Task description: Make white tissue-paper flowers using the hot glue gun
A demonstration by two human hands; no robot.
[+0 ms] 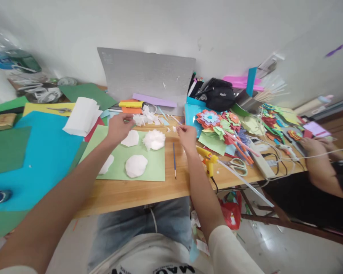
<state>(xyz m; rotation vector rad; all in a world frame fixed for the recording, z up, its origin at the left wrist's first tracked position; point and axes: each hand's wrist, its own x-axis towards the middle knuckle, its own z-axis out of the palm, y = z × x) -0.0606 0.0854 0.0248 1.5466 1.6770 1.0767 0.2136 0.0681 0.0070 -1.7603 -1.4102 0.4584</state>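
Paper pieces (pixel 136 166), four and all white, lie on one light green sheet (pixel 156 171) in the head view: three flat cutouts (pixel 130 138) and one ruffled puff (pixel 154 140). The left hand (pixel 118 128) is beside a white scrap pile (pixel 143 118), the right hand (pixel 188 137) at small scraps (pixel 174 129); fingers bent inward on both, though I cannot tell whether either pinches anything. One paintbrush (pixel 174 161), one yellow glue gun (pixel 208 159) and one pair of scissors (pixel 238 166) lie rightward.
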